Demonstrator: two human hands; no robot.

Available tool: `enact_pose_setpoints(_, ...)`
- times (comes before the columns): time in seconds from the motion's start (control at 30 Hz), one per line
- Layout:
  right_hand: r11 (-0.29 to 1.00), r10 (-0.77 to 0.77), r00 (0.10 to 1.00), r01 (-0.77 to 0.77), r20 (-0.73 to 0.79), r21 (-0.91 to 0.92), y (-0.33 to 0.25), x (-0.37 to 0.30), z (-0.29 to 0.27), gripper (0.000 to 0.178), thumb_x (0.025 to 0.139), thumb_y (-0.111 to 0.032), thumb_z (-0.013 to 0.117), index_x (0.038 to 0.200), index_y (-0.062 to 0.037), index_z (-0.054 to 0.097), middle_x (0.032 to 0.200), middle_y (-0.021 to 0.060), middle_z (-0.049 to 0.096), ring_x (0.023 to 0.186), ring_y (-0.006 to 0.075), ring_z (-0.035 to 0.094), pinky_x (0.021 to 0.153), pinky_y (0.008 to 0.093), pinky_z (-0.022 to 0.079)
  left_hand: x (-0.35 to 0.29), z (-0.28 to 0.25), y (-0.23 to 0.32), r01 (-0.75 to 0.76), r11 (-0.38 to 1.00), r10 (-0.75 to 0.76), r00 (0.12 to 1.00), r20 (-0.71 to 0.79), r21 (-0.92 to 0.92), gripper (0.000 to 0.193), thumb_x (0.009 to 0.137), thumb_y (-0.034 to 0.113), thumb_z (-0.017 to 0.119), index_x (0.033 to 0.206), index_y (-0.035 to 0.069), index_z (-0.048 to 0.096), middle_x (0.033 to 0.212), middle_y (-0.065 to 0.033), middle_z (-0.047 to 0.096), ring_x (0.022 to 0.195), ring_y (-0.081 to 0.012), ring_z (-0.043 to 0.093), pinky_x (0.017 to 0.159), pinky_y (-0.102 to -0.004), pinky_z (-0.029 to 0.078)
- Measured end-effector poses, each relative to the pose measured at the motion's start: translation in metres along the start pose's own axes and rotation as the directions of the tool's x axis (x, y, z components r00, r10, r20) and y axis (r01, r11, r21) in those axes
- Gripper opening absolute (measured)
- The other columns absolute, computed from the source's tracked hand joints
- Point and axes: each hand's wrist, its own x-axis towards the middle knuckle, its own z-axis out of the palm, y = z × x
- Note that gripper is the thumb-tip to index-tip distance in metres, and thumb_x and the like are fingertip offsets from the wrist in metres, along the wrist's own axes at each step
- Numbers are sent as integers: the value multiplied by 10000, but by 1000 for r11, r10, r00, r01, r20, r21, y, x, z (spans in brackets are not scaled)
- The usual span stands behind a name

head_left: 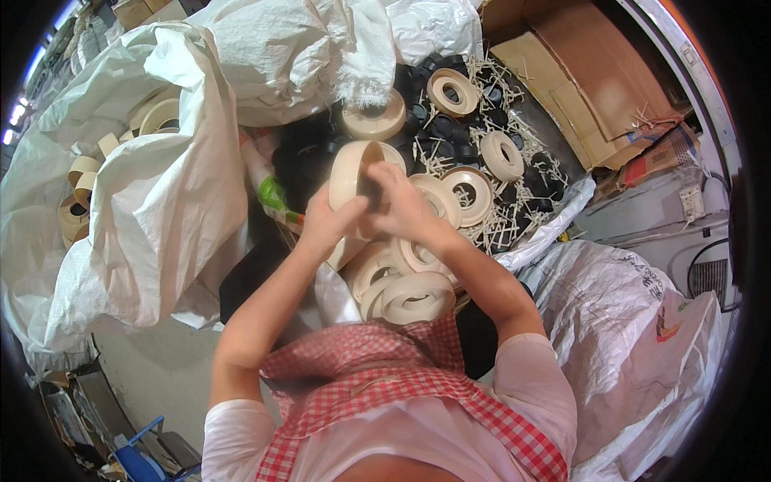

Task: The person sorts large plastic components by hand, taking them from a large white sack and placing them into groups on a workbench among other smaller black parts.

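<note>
Handling cream ring [347,175] | left hand [328,220] is pinching its wall | right hand [401,207] is sitting at its opening, grip unclear | next likely needing steady support

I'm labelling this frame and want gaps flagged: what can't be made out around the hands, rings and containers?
All in the head view:
- Left hand: most fingers hidden behind the held ring.
- Right hand: fingers blurred at the ring's opening.
- Rings at left: partly covered by the white sack.
- Black parts: partly buried under rings and white sticks.
- Box: cut off by the top edge.
</note>
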Motion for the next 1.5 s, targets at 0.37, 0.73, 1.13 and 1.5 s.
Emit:
enact_pose_setpoints(0.37, 873, 424, 905, -416, -28, -252, 98, -56, 18, 694, 763, -386, 674, 1269, -1, 397, 1090, 223, 575, 1018, 327, 568, 901, 389, 441, 59, -88, -56, -121, 992, 109, 803, -586, 18, 607, 871, 264, 563, 1363, 59, 273, 1294, -151, 414, 1145, -260, 471, 934, -385, 416)
enact_pose_setpoints(0.73, 958, 233, 969, -214, 82, -191, 5, -27, -21, 461, 781, -273, 661, 1139, -5, 549, 1101, 202, 581, 989, 335, 568, 870, 405, 450, 25, -3, -34, 219, 893, -249, 968, -25, -394, 552, 830, 193, 676, 1293, 36, 420, 1221, -104, 525, 1109, -179, 518, 954, -334, 412)
enact_pose_setpoints(1.13, 582, 367, 920, -345, -140, -736, 265, 18, -73, 406, 744, -65, 620, 1136, -23, 522, 983, 190, 580, 931, 362, 550, 839, 456, 432, 30, 35, -27, 157, 951, -160, 987, 11, -266, 699, 721, 111, 721, 1316, 36, 362, 1096, -75, 555, 962, -156, 561, 796, -306, 496)
enact_pose_setpoints(1.5, 969, -226, 936, 186, -269, -165, 84, 23, -11, 255, 896, -56, 468, 1142, -34, 534, 1005, 126, 590, 901, 225, 563, 806, 336, 450, 28, 30, -14, 99, 919, -59, 992, 115, -381, 588, 750, 51, 683, 1275, 36, 419, 1047, -57, 584, 892, -127, 579, 759, -268, 487)
